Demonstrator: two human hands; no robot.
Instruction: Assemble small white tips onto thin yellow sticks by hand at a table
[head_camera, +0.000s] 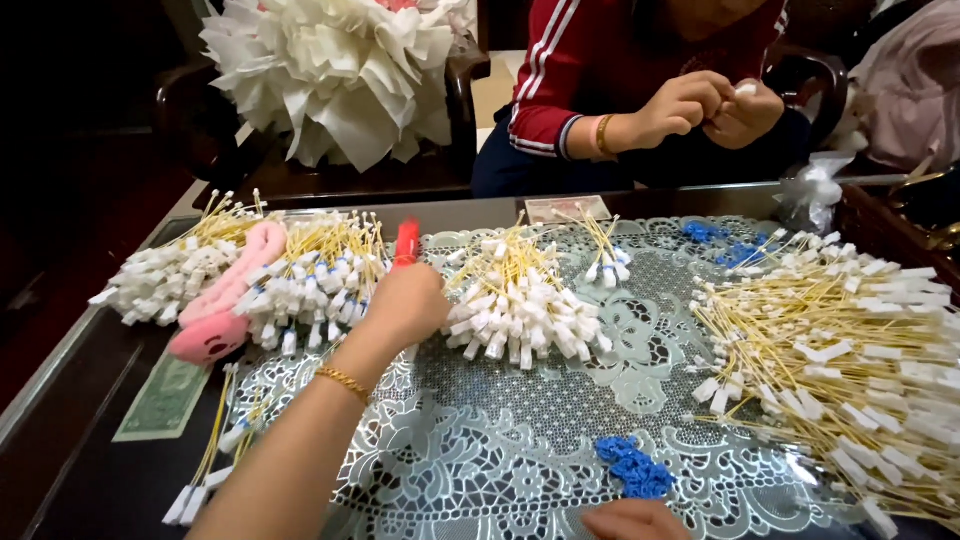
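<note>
white-tipped yellow sticks (840, 330) are lying on a pale lace-patterned cloth (480, 450), blue bands (635, 468) are showing beside them, a pink case (228, 290) and green banknote (165, 397) are sitting left.

Warm indoor light falls from above onto the surface (560, 470), leaving the lace and white tags bright while the left side and far background sink into near-black shadow. The left hand (405, 300) is slightly motion-blurred. Wide-angle distortion bends the edges; the glass shows faint glare.
</note>
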